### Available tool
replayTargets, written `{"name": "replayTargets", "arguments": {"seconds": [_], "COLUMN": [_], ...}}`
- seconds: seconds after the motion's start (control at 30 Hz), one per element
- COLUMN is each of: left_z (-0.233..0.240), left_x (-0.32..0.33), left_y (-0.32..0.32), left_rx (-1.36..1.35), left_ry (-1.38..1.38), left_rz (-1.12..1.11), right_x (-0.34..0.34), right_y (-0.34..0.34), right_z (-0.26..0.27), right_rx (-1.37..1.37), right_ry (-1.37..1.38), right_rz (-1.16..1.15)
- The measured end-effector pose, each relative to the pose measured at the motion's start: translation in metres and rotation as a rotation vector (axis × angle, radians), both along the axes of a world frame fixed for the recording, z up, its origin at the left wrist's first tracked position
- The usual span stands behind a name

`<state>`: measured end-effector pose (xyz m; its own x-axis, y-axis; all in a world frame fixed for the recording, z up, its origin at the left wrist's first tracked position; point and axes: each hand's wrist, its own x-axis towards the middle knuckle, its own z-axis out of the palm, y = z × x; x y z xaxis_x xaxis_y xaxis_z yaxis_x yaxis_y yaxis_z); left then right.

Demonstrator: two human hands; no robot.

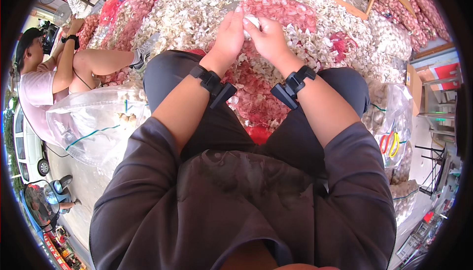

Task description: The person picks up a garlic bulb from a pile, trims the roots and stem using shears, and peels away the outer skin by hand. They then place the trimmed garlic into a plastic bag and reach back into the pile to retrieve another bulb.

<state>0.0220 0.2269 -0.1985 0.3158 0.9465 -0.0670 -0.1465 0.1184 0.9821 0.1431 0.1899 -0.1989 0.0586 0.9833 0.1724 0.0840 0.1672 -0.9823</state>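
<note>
A white garlic bulb (253, 20) is held between my two hands, out in front of my knees. My right hand (269, 39) grips it from the right, with the thumb laid across its near side. My left hand (230, 37) meets it from the left, thumb pointing away from me. Most fingers of both hands and the underside of the bulb are hidden. Below the hands, a red mesh sack (255, 89) strewn with dry garlic skins lies between my legs. Just beyond them is a red mesh bag of garlic (279, 9).
Loose garlic skins (184, 15) cover the floor. A person (40, 81) sits at the left, near a clear plastic bag (92, 118). Scissors (390, 144) with red and yellow handles rest on a garlic bag at my right. A wooden frame (342, 2) lies at the far right.
</note>
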Motion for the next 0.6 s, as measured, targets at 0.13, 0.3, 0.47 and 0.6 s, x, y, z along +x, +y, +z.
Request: {"name": "replayTargets", "arguments": {"seconds": [0.13, 0.3, 0.47, 0.6], "left_z": [-0.006, 0.002, 0.008, 0.015], "left_x": [0.0, -0.004, -0.006, -0.008], "left_y": [0.003, -0.001, 0.002, 0.005], "left_rx": [0.051, 0.182, 0.177, 0.162], "left_ry": [-0.063, -0.076, -0.002, -0.017], "left_rz": [0.039, 0.089, 0.113, 0.021], "right_x": [-0.017, -0.01, -0.007, 0.004], "right_y": [-0.008, -0.004, 0.002, 0.008], "right_z": [0.0, -0.005, -0.014, -0.004], "right_rx": [0.08, 0.058, -0.027, 0.002], "right_ry": [-0.018, 0.028, 0.055, -0.039], "right_rz": [-0.097, -0.153, -0.129, -0.137]}}
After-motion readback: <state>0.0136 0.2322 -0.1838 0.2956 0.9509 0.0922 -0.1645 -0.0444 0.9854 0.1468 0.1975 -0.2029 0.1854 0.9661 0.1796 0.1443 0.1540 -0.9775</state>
